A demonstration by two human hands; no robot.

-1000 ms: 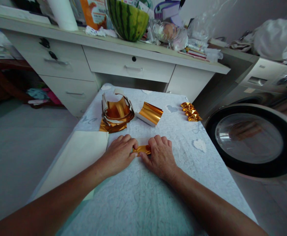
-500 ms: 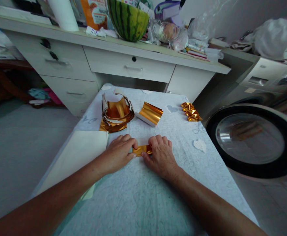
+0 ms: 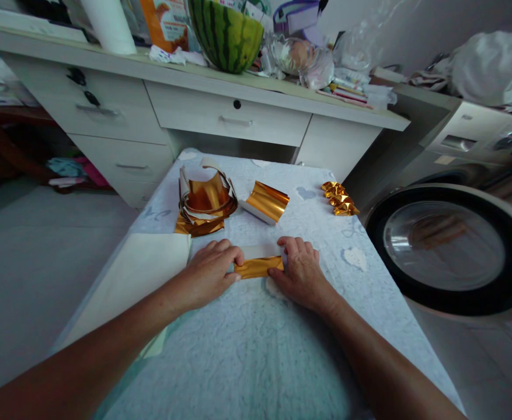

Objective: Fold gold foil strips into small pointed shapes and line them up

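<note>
A sheet of gold foil paper (image 3: 258,267) lies on the cloth-covered table, its near edge folded over so a gold strip shows below the white backing. My left hand (image 3: 214,265) pinches the strip's left end between thumb and fingers. At the right end my right hand (image 3: 298,268) grips it, thumb on the gold fold. Beyond them lies a curled gold foil sheet (image 3: 268,201). A loose stack of curled gold foil paper (image 3: 207,198) stands to its left. Several folded gold foil pieces (image 3: 340,199) sit in a row at the far right.
Pale folded paper (image 3: 150,262) covers the table's left side. Behind the table is a white desk (image 3: 233,119) bearing half a watermelon (image 3: 225,35), a paper roll (image 3: 109,26) and plastic bags. A washing machine's open round door (image 3: 450,248) is close by the table's right edge.
My right hand has slid to the right along the foil strip, uncovering more of the gold fold and the white backing. My left hand stays at the left end.
</note>
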